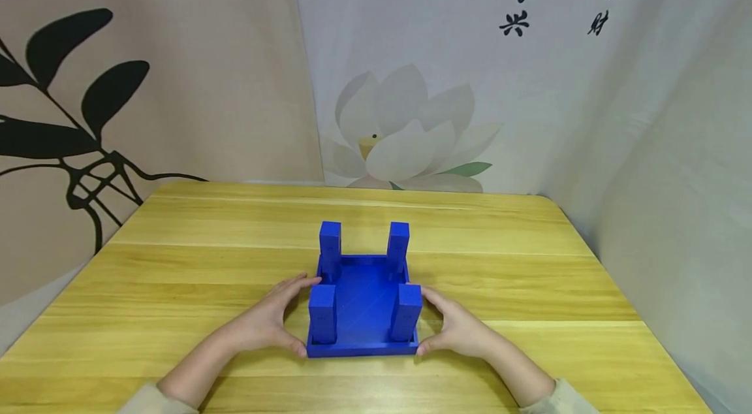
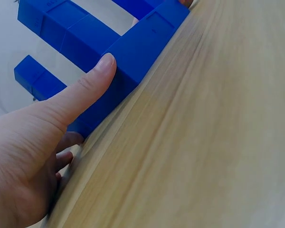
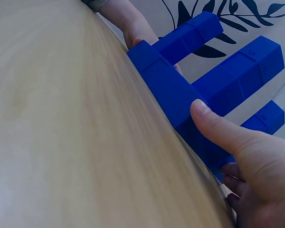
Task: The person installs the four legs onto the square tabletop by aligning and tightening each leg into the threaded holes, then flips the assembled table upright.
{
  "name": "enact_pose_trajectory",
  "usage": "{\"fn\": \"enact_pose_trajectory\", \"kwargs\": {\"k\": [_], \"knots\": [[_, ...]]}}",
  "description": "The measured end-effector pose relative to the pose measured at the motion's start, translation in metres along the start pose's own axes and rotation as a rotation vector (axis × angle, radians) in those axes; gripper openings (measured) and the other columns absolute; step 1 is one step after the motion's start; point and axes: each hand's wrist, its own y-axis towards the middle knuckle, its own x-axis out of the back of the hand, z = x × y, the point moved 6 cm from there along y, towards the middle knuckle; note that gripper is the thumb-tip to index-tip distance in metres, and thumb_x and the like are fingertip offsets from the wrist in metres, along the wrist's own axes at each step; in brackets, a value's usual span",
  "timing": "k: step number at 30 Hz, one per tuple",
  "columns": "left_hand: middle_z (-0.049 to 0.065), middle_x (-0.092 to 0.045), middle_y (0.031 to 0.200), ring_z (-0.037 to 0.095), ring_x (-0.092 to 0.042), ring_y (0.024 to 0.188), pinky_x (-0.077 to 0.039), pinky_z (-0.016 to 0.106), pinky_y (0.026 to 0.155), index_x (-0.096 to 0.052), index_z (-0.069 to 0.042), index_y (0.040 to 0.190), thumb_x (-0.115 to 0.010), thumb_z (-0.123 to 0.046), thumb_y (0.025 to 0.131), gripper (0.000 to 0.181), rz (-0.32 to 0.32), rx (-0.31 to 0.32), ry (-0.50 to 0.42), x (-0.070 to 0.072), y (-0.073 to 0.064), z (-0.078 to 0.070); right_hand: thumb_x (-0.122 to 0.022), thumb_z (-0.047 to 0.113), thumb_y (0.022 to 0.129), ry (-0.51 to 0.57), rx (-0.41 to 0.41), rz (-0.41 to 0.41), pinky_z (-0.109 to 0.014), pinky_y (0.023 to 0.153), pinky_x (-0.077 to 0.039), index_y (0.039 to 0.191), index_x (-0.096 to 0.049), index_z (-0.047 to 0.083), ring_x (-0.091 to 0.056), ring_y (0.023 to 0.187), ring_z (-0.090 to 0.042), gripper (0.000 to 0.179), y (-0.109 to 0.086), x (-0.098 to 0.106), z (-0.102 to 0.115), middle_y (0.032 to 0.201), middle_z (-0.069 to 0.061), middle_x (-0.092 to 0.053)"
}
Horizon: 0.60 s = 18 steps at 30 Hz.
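A blue square base [image 1: 364,309] with a raised rim lies flat on the table, a blocky blue post standing upright at each corner. My left hand [image 1: 267,315] holds its left side, the thumb at the near corner and the fingers farther along the edge. In the left wrist view the left thumb [image 2: 88,90] presses on the base's corner, just below a post [image 2: 71,33]. The right hand [image 1: 464,328] mirrors this on the right side. Its thumb [image 3: 213,121] lies against the near right corner in the right wrist view, with the other fingertips low along the side wall.
The wooden table [image 1: 546,270] extends to both sides of the base and behind it. Beyond its back edge hangs a pale curtain [image 1: 223,74] printed with dark leaves, a lotus and writing. Light sleeves [image 1: 561,398] show at the bottom of the head view.
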Motion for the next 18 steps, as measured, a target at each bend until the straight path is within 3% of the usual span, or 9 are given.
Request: {"fn": "enact_pose_trajectory", "kwargs": {"k": [7,11,18], "knots": [[0.026,-0.02,0.153,0.057,-0.01,0.134,-0.013,0.077,0.096,-0.035,-0.019,0.148,-0.09,-0.041,0.052,0.113,-0.016,0.008,-0.018,-0.0005,0.0007,0.0005,-0.091,0.036,0.055,0.0,-0.005,-0.025,-0.046,0.11,-0.026,0.142,-0.044,0.015,-0.037,0.133,-0.021,0.101,0.0019,0.0005,0.0004,0.141,0.006,-0.047],[0.025,-0.02,0.153,0.057,-0.008,0.134,-0.012,0.077,0.096,-0.036,-0.018,0.148,-0.09,-0.04,0.051,0.113,-0.019,0.026,-0.035,0.0002,0.0007,-0.0004,-0.09,0.038,0.055,-0.021,0.004,-0.04,-0.048,0.109,-0.026,0.142,-0.045,0.012,-0.037,0.133,-0.024,0.101,0.0025,0.0012,0.0005,0.142,0.002,-0.047],[0.02,-0.041,0.142,0.046,-0.034,0.128,-0.027,0.063,0.102,-0.037,-0.004,0.145,-0.087,-0.046,0.05,0.116,-0.063,-0.044,-0.061,0.0033,0.0026,-0.0016,-0.089,0.033,0.06,0.018,0.015,-0.073,-0.054,0.107,-0.026,0.142,-0.041,-0.002,-0.036,0.132,-0.036,0.1,0.0023,0.0047,-0.0012,0.142,-0.015,-0.046]]}}
